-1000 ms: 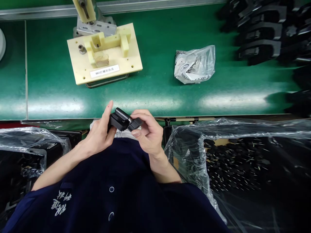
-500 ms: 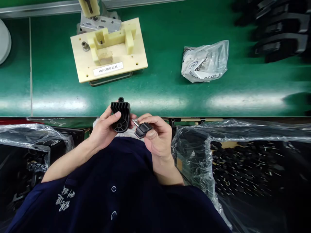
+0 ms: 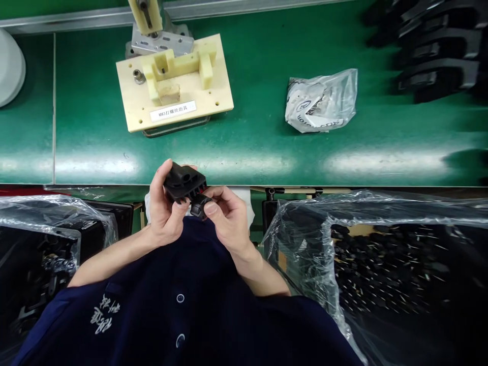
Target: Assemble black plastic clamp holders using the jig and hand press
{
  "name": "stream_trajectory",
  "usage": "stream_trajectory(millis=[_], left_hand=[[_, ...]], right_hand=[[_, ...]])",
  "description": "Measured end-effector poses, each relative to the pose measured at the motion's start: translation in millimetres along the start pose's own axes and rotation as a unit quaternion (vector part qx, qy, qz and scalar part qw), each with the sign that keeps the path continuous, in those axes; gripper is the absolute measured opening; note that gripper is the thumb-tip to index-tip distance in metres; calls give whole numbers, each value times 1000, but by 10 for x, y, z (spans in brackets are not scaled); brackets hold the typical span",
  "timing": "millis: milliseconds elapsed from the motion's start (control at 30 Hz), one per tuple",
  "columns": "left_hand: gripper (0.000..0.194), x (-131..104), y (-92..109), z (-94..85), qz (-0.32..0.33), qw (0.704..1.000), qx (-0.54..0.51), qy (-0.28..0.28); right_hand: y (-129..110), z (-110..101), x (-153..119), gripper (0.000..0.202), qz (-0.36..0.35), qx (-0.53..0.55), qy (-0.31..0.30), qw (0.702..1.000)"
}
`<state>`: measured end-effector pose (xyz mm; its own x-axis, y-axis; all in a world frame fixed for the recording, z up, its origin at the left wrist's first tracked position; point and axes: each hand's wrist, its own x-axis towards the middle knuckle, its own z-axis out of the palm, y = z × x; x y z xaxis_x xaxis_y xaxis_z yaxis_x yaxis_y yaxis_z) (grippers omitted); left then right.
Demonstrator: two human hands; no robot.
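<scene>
One long green workbench (image 3: 259,142) runs before you, flanked on your side by a plastic-lined bin of small black pieces (image 3: 301,218) at right and another plastic-lined bin (image 3: 34,213) at left. On the bench top sit a cream fixture (image 3: 213,96) bearing a white label and, well to its right, a clear printed bag (image 3: 320,104). Your left hand (image 3: 163,216) grips a black ribbed part (image 3: 183,180) just off the bench's near edge, in front of your body. Your right hand (image 3: 231,218) pinches a small black knob (image 3: 199,206) against or just beside its ribbed side; contact cannot be told.
</scene>
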<state>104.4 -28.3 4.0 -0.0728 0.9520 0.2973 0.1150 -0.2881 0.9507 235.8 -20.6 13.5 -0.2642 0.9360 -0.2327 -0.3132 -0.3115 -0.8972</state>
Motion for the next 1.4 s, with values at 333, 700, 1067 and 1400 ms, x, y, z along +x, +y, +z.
stream_trajectory(millis=[333,700,1067,1400], left_hand=[[60,43,45,-40,140,985,48,-86],[54,-102,28,-17,112,992,-32,-53],[47,-341,-99,-85,-3,999,13,-32],[39,-378,-174,-217,0,999,53,1]], right_hand=[[338,133,-64,48,75,160,-69,982],[-21,-343,322,51,23,211,230,950],[-924,-714,923,40,-404,-129,232,875],[-541,-188,2283,59,-472,-695,-118,529]])
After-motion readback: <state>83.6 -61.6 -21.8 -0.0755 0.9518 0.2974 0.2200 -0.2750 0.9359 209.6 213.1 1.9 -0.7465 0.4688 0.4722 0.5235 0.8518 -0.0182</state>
